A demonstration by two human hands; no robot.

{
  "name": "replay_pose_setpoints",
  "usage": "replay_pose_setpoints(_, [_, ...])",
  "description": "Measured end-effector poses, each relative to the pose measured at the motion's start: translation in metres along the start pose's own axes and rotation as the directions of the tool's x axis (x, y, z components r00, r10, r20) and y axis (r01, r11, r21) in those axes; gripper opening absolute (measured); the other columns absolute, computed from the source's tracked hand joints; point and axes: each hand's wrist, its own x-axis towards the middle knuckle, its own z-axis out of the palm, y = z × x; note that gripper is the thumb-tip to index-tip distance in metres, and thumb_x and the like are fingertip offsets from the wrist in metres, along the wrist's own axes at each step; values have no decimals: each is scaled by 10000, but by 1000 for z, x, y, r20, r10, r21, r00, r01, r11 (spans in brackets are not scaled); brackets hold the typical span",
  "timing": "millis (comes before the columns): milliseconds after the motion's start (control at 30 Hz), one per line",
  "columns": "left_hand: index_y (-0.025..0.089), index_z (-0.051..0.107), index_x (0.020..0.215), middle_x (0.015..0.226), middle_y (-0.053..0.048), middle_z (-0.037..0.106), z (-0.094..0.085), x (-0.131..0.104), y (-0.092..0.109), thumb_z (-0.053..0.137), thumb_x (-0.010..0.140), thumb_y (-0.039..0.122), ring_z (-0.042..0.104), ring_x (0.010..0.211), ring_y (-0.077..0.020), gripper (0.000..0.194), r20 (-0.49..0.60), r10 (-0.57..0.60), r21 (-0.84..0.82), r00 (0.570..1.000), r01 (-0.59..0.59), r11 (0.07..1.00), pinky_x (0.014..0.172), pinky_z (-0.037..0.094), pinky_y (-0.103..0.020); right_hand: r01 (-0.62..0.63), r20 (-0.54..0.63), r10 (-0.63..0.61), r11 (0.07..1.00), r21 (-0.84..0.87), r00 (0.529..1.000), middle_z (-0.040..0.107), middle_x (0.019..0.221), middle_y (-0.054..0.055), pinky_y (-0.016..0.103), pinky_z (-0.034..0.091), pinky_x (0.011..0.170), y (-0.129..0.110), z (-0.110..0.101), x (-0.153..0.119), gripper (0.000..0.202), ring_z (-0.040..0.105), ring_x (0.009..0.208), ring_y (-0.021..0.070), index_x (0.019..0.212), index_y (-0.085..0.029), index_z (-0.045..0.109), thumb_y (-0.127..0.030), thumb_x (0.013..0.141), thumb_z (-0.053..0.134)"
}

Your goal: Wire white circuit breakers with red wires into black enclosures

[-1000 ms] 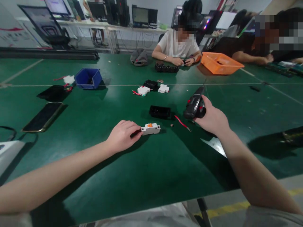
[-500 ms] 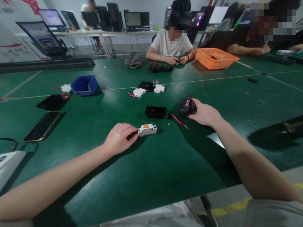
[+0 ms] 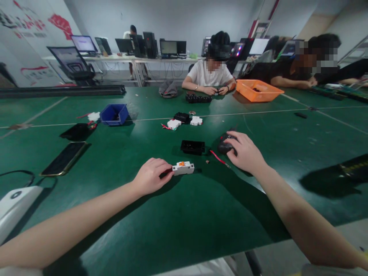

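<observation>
Between the thumb and fingers of my left hand (image 3: 153, 175) is the left end of a white circuit breaker (image 3: 183, 168) with an orange switch, at the table's middle. My right hand (image 3: 244, 151) lies over a black power tool (image 3: 227, 142), its fingers bent and apart, thumb and forefinger not closed round it. Left of the tool are a red wire (image 3: 219, 158) with a metal end and a small metal screw (image 3: 207, 161). An open black case (image 3: 193, 147) lies behind the breaker.
White breakers (image 3: 174, 124) and a black block (image 3: 181, 117) lie farther back. At left are a blue bin (image 3: 114, 115), a phone (image 3: 63, 158) and a black tray (image 3: 76, 131). An orange basket (image 3: 258, 91) stands beside a seated person (image 3: 211, 76) across the table.
The camera view has tilted up and shifted left. My right hand's fingers have loosened from round the black tool and spread over it; my left hand still holds the breaker.
</observation>
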Motion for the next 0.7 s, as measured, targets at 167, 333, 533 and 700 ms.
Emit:
replay_pose_setpoints(167, [175,696,979,905,-61,732,-1,0,1,563,980,314,657,804,-175,192,-15,11,-8,1000,-11,1000,715,468,-329,-46,130,39,998,47,991,734,1105,117,328,470,771,-31,8,-1,328,675,935,254,1086,-173,688,-291,998,394])
replay_pose_setpoints(333, [179,697,987,908,-60,732,0,-1,0,573,976,306,663,811,-175,178,-9,19,-23,1000,-19,1000,735,487,-327,-19,312,35,998,-56,950,773,951,90,295,402,675,-40,11,1,327,704,819,233,979,-188,697,-319,1007,398])
replay_pose_setpoints(533, [168,703,987,907,-61,727,0,-2,0,581,970,298,650,809,-173,179,-9,20,-33,1000,-20,999,740,495,-331,20,378,23,994,-108,926,759,838,94,288,376,622,-36,0,0,327,712,738,237,907,-184,672,-336,1014,403])
replay_pose_setpoints(700, [173,703,986,911,-51,731,-2,-1,1,583,967,300,647,800,-169,176,7,1,-39,1000,-1,999,726,493,-334,9,447,44,993,-115,894,741,794,81,286,376,596,-35,-3,-1,272,707,706,229,903,-184,638,-391,991,484])
